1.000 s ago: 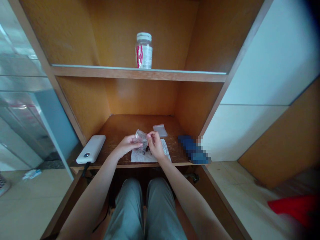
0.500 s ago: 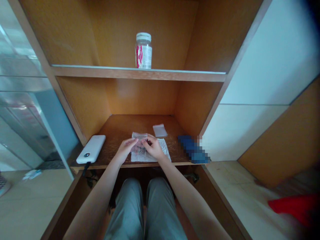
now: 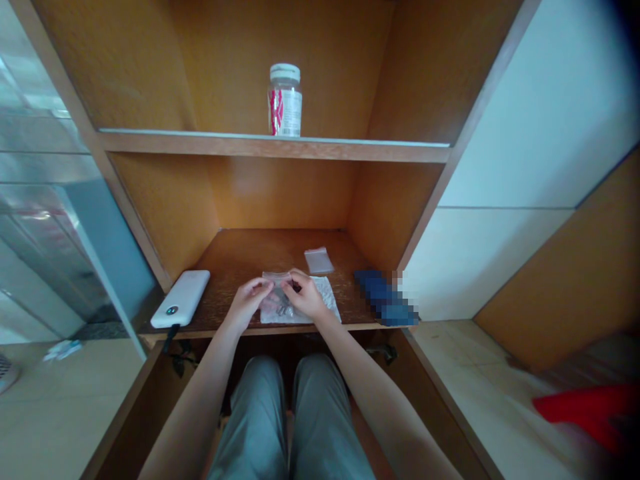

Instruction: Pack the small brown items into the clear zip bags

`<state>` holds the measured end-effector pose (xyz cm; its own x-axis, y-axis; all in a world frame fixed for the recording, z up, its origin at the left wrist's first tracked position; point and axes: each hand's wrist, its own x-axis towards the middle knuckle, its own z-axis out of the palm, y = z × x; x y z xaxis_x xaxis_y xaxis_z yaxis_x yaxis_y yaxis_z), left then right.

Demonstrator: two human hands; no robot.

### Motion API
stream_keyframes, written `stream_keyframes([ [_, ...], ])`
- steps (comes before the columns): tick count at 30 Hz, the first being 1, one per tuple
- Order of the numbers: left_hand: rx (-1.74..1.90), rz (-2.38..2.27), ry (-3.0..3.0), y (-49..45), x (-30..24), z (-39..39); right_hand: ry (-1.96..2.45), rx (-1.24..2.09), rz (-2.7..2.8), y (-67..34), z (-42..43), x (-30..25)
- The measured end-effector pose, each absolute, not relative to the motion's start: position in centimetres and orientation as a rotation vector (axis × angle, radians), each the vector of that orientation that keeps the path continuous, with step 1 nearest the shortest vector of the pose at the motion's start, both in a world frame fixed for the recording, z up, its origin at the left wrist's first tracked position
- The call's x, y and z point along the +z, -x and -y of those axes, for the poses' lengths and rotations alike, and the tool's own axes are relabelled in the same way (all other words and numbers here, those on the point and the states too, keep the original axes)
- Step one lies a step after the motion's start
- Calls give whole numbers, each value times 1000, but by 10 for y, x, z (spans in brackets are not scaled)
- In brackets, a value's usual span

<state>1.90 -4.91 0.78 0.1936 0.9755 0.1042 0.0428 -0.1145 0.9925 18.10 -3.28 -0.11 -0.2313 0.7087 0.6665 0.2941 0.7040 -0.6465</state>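
Note:
Both hands meet over the front of the lower wooden shelf (image 3: 235,257). My left hand (image 3: 249,301) and my right hand (image 3: 303,298) pinch the top edge of a small clear plastic bag (image 3: 278,293) from either side; small dark pieces show inside it. The bag hangs just above a white sheet (image 3: 327,300) lying flat on the shelf. A second, smaller clear bag (image 3: 319,260) lies farther back, right of centre.
A white power bank (image 3: 181,297) with a cable lies at the shelf's left front. A blurred blue object (image 3: 385,297) sits at the right front. A white-capped jar (image 3: 285,100) stands on the upper shelf. My knees are below; something red (image 3: 585,408) is at the right.
The bag was held higher and crumpled with my right hand raised; both hands have lowered it and now hold its top edge flat between them.

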Motion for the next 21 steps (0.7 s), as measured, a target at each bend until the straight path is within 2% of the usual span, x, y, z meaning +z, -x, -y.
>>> stream_keyframes([
  [12, 1254, -1022, -1454, -19, 2, 46, 715, 513, 1882, -181, 30, -3],
  [21, 1219, -1010, -1472, -19, 0, 43, 666, 494, 1829, -179, 29, -4],
])
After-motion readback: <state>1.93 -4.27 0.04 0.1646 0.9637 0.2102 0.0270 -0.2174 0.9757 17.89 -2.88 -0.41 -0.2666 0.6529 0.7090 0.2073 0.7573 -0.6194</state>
